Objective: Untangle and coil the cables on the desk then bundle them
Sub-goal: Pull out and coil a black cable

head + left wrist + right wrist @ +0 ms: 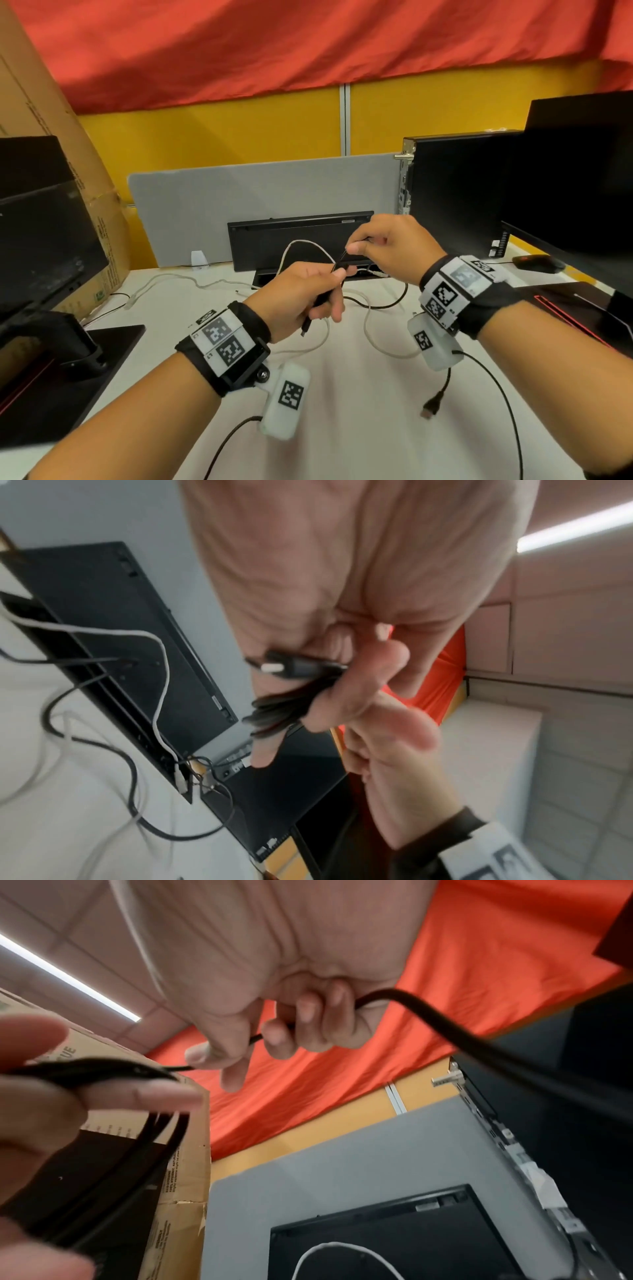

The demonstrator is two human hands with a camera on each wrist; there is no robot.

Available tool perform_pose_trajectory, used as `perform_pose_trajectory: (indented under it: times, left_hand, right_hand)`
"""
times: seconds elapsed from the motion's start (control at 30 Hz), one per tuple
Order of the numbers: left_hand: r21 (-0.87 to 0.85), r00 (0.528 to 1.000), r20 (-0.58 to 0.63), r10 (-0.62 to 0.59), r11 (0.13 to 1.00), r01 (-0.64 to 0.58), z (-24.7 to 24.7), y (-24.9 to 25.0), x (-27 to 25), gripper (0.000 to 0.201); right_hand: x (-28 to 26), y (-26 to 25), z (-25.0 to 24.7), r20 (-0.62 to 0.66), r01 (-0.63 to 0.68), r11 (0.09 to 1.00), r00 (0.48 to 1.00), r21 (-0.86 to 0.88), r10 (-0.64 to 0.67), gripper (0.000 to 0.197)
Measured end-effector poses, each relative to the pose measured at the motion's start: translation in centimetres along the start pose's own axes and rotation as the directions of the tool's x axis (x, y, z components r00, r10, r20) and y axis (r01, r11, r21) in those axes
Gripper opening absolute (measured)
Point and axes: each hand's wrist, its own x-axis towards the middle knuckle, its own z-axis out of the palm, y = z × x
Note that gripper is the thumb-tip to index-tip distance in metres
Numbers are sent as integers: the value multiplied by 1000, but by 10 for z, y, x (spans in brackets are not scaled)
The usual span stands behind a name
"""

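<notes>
My left hand [334,291] grips several loops of a black cable [284,710] above the white desk [359,411]; one plug [305,329] hangs below the fist. My right hand [352,248], slightly higher and to the right, pinches the same black cable [255,1039] between thumb and forefinger. A short stretch runs taut between the hands. From the right hand the cable passes under the wrist, and its other plug [432,407] dangles over the desk. A white cable [370,329] lies looped on the desk and arches up by the keyboard. A second black cable [380,305] curves beneath the hands.
A black keyboard [298,236] leans on the grey partition [257,192] behind a cable slot [270,275]. Monitors stand left [41,240] and right [575,192], beside a PC tower [455,192] and a mouse [537,263]. A cardboard box [51,137] rises at far left. Another white cable [164,281] trails left.
</notes>
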Motion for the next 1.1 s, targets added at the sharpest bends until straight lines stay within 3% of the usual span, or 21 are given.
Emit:
perform_pose_trajectory:
  times: [0.13,0.37,0.47,0.53,0.63,0.7,0.8,1.1]
  left_hand:
    - [-217,1000,-26,4,976,-9,3,2,1,49]
    - [-626,989,-112,-99,780,8,3,13,3,38]
    - [-657,985,-110,-136,754,31,3,13,2,41]
    - [-637,980,-136,-144,770,25,4,12,2,40]
    - [-635,973,-178,-149,773,2,4,10,4,40]
    - [-643,968,-198,-155,766,-8,5,8,5,40]
    - [-651,970,-190,-149,759,-11,8,7,5,39]
    - [-620,979,-131,-157,784,43,16,7,6,40]
  right_hand:
    - [-1,7,15,0,-4,996,1000,86,4,19]
    - [-16,3,42,-195,-14,934,977,358,90,28]
    - [-22,-2,47,-278,-12,938,954,346,115,22]
    - [-24,-5,48,-317,23,970,947,241,56,21]
    - [-26,-15,45,-251,-73,955,957,288,149,24]
    - [-28,-26,40,-99,-181,881,964,436,247,23]
    - [-31,-39,38,103,-237,843,971,483,214,17]
    - [-30,-41,54,56,-349,848,932,399,357,11]
